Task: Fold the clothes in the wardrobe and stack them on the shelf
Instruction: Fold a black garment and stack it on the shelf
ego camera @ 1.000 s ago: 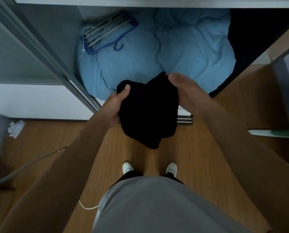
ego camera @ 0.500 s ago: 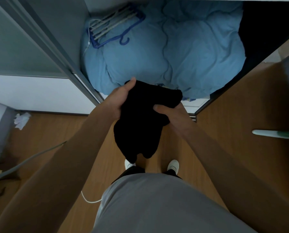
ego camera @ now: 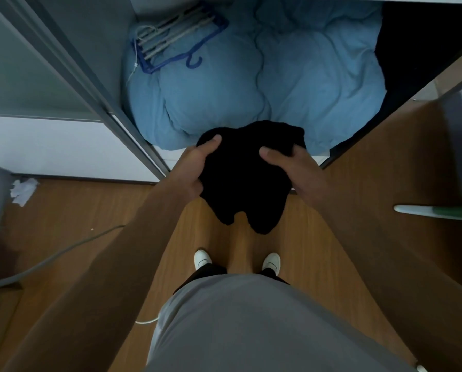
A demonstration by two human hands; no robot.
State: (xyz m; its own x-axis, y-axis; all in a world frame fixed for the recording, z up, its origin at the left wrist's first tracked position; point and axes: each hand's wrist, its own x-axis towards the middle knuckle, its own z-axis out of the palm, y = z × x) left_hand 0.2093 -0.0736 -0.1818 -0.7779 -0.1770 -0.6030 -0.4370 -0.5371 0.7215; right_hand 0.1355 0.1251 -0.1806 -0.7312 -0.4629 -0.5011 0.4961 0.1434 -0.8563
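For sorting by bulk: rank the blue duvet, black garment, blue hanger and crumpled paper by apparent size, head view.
blue duvet
black garment
blue hanger
crumpled paper
The garment is nearer the camera, so garment versus hanger is unsure.

Home bedroom, open wardrobe, blue duvet, hanger, wood floor

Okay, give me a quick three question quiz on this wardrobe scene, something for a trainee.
1. True or false: only one hand grips the garment.
2. The hangers lie on: A a chair, B the blue duvet, C a table.
3. Fill in: the garment's colour is ____.

Key
1. False: the left hand and the right hand both grip it.
2. B.
3. Black.
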